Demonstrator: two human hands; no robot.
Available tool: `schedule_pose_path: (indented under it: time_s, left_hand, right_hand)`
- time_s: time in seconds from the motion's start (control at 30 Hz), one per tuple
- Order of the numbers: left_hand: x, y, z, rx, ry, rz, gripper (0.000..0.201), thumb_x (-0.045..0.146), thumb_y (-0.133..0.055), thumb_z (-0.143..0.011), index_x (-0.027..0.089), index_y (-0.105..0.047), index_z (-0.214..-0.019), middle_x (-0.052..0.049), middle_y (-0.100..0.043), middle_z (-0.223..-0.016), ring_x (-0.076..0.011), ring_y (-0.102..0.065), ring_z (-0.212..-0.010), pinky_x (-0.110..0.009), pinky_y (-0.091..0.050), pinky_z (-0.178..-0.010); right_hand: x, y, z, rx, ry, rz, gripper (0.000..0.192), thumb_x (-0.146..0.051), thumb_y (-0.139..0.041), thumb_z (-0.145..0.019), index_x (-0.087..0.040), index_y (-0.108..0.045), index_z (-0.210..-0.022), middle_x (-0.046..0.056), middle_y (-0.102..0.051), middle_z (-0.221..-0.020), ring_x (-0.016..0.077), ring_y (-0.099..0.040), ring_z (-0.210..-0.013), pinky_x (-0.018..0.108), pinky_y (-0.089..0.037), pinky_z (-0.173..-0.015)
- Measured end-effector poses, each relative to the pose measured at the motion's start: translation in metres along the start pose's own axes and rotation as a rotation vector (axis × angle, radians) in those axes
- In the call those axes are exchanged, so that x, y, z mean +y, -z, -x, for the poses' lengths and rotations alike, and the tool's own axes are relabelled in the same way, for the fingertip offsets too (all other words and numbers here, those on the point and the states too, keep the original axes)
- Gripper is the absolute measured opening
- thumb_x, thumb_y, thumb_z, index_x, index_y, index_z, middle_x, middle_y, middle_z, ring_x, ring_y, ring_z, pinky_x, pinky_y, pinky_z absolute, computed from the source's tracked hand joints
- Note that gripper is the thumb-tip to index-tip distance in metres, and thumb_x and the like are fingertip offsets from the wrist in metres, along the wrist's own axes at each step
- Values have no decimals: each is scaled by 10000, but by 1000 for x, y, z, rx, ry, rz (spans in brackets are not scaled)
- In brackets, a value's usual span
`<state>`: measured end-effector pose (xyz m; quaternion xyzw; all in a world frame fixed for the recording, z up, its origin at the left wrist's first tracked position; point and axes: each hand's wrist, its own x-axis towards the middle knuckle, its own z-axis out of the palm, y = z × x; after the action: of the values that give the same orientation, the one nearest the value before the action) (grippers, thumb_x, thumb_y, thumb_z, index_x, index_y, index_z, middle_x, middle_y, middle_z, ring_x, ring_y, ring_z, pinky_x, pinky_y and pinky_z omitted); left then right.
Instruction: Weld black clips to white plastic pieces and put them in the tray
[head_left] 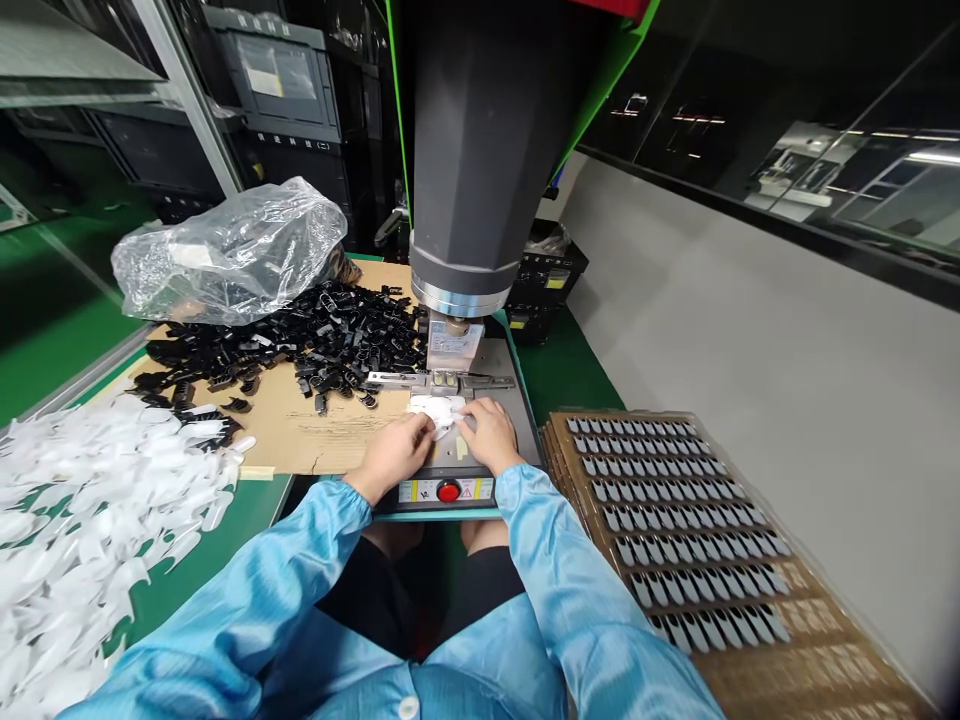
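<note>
Both hands, the left hand (pixel 395 452) and right hand (pixel 489 433), pinch a small white plastic piece (pixel 439 410) on the press plate (pixel 491 400), right under the big grey machine head (pixel 480 150). It looks light, thin and slippery, best held by its edges. Black clips (pixel 300 345) lie at ten o'clock on the counter (pixel 225 540).

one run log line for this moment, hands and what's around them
left hand: on white part | right hand: on white part | spot: press base under press head | left: black parts, white parts | right: tray
</note>
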<state>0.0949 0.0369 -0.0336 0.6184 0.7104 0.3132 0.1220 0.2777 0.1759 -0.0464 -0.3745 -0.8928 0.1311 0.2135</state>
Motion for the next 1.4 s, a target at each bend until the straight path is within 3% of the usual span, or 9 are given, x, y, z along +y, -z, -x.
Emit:
schedule_pose_path:
  time_s: [0.17, 0.3, 0.43, 0.57, 0.67, 0.87, 1.0, 1.2, 1.4]
  left_hand:
    - [-4, 9, 8, 68, -95, 78, 70, 244, -542, -1001, 245, -598, -959, -46, -679, -925, -216, -644, -852, -343, -498, -786]
    - [-10, 27, 6, 157, -134, 105, 78, 200, -523, -1000, 235, -584, -966, -51, -653, -952, -210, -629, -896, -340, -510, -829]
    - [-16, 35, -15, 195, -189, 30, 106, 173, -493, -1011, 230, -577, -982, -61, -622, -988, -218, -616, -950, -343, -508, -873]
    - [-19, 27, -46, 149, -180, -111, 145, 145, -495, -1004, 228, -611, -1031, -76, -611, -1048, -217, -622, -929, -333, -503, -836]
    - [-18, 16, -64, 114, -155, -193, 167, 176, -492, -1026, 222, -646, -1074, -84, -608, -1077, -216, -634, -918, -326, -498, -796]
    - [-16, 3, -78, 121, -155, -229, 274, 245, -481, -1070, 207, -705, -1224, -102, -631, -1095, -217, -646, -930, -329, -516, -781]
    - [-10, 3, -76, 127, -188, -254, 294, 222, -515, -1047, 220, -731, -1247, -108, -631, -1120, -230, -646, -1020, -334, -549, -866]
    - [11, 7, -67, 59, -93, -375, 445, 235, -537, -1012, 237, -607, -1451, -135, -556, -1486, -291, -607, -1265, -399, -526, -1037]
    - [32, 4, -75, -26, 19, -459, 514, 274, -480, -1021, 127, -542, -1510, -218, -573, -1373, -350, -591, -1227, -471, -496, -1014]
  right_hand:
    - [1, 4, 4, -23, -62, 18, 136, -224, -711, -878, -243, -667, -1005, 83, -652, -1142, 283, -575, -1089, 419, -474, -982]
    - [5, 11, 5, -64, -66, -7, 149, -176, -700, -825, -244, -611, -923, 48, -660, -986, 251, -596, -972, 367, -480, -894]
    - [13, 16, 8, -85, -42, -157, 149, -143, -628, -852, -245, -603, -958, 9, -663, -899, 216, -626, -878, 323, -494, -826]
    - [16, 20, 8, 45, -26, -290, 290, -133, -522, -922, -232, -643, -1166, 54, -683, -1043, 218, -660, -960, 345, -526, -903]
    - [12, 23, 2, 123, 12, -291, 250, -162, -480, -969, -233, -682, -1099, 80, -685, -1089, 231, -661, -1005, 357, -529, -938]
    - [-3, 18, -26, 200, -8, -131, 245, -224, -478, -1034, -239, -691, -1156, 84, -739, -1063, 251, -665, -996, 346, -513, -913]
    - [-14, 9, -45, 232, 126, 11, 300, -262, -442, -1097, -238, -722, -1202, 84, -755, -1167, 245, -634, -1143, 343, -474, -1009]
    - [-19, 3, -46, 103, 193, 223, 401, -233, -437, -1086, -255, -673, -1410, 85, -691, -1408, 263, -557, -1289, 385, -434, -1078]
    - [-30, 18, -40, -8, 185, 343, 562, -162, -446, -1031, -214, -516, -1586, 111, -564, -1575, 313, -382, -1476, 446, -352, -1166]
